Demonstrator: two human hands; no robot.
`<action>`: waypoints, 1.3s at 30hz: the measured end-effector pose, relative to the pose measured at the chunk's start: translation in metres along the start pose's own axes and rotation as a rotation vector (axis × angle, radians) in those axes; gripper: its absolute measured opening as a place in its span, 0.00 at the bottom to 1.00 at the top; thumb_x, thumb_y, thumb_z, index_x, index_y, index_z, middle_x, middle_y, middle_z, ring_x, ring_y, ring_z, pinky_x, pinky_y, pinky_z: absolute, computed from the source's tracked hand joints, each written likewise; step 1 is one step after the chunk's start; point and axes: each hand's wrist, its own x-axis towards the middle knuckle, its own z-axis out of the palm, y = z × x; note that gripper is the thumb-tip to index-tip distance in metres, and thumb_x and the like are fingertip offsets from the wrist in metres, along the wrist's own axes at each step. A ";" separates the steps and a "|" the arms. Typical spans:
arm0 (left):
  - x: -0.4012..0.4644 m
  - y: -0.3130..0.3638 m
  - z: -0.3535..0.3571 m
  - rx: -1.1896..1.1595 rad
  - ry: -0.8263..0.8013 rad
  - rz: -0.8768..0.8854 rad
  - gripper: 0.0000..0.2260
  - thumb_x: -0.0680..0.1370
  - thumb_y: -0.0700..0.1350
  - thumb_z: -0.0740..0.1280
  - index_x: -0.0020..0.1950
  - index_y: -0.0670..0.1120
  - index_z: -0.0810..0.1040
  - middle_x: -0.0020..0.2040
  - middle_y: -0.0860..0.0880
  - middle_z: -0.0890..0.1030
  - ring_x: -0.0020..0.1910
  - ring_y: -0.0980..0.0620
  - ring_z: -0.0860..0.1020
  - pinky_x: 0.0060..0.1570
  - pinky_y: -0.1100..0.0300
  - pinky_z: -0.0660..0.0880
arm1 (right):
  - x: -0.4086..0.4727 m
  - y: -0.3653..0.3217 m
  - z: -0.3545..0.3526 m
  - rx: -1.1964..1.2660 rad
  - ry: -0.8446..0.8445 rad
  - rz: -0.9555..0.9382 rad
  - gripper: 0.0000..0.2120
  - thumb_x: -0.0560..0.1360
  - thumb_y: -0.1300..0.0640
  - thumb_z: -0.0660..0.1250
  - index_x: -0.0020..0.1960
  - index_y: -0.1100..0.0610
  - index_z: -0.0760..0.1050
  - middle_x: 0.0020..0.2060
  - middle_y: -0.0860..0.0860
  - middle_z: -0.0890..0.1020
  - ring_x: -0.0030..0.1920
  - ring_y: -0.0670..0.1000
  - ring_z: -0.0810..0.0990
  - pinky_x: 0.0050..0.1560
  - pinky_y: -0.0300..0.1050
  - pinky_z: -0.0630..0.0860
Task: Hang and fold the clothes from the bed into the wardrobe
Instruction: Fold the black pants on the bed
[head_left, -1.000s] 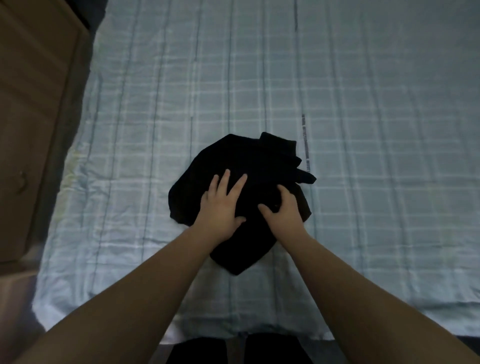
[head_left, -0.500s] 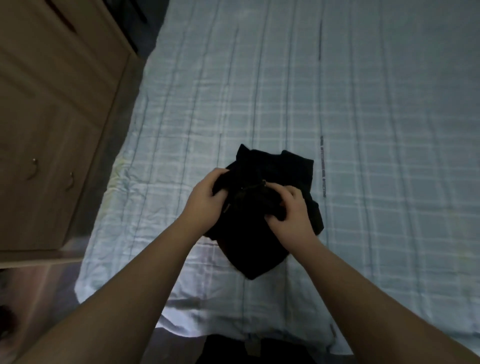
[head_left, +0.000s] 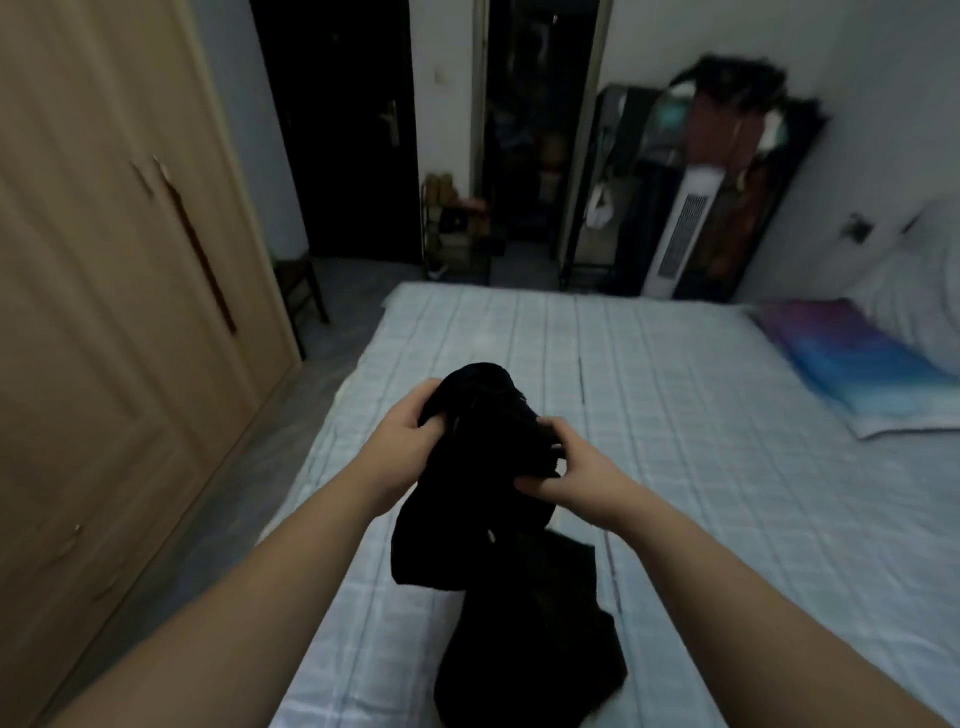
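Black garment (head_left: 498, 519) held up over the bed (head_left: 701, 467), centre frame. Left hand (head_left: 400, 457) grips its upper bunch from the 9 o'clock side, fingers curled into the cloth. Right hand (head_left: 576, 478) pinches the fabric from the 3 o'clock side, thumb under, fingers over. Both grips tight on the cloth, hands close together, top bunched between them.

Garment's long axis runs roughly 12 to 6 o'clock, leaning slightly toward 5; bunched top points to 12, loose end hangs down toward 6 and spreads at the bottom edge of frame. Whether the lower end touches the sheet: cannot tell.

Wardrobe (head_left: 104, 312) at 9 o'clock, doors shut. Pillow (head_left: 852, 364) at 3 o'clock on the bed. Tower fan (head_left: 680, 234) and dark clothes rack (head_left: 727, 156) at 1 o'clock, past the far side of the bed. Dark door (head_left: 353, 130) at 11 o'clock.
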 end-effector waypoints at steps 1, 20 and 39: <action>0.002 0.006 -0.005 -0.034 -0.003 0.007 0.14 0.82 0.35 0.61 0.58 0.52 0.80 0.56 0.43 0.82 0.53 0.51 0.81 0.60 0.44 0.76 | 0.000 -0.013 -0.002 0.013 -0.009 -0.013 0.30 0.72 0.57 0.76 0.69 0.48 0.66 0.58 0.43 0.76 0.51 0.34 0.78 0.48 0.32 0.77; 0.015 0.044 -0.012 0.462 0.134 0.280 0.09 0.83 0.46 0.60 0.62 0.46 0.72 0.65 0.46 0.66 0.65 0.47 0.67 0.67 0.59 0.61 | -0.003 -0.116 0.018 1.027 0.303 -0.065 0.17 0.76 0.72 0.56 0.56 0.59 0.77 0.41 0.59 0.83 0.38 0.56 0.83 0.34 0.45 0.78; 0.007 0.031 0.003 0.382 -0.200 0.442 0.19 0.70 0.48 0.78 0.57 0.56 0.75 0.58 0.59 0.67 0.56 0.61 0.75 0.60 0.62 0.74 | -0.008 -0.108 0.020 0.793 0.138 0.012 0.19 0.82 0.50 0.63 0.64 0.64 0.76 0.57 0.63 0.82 0.58 0.60 0.83 0.57 0.56 0.79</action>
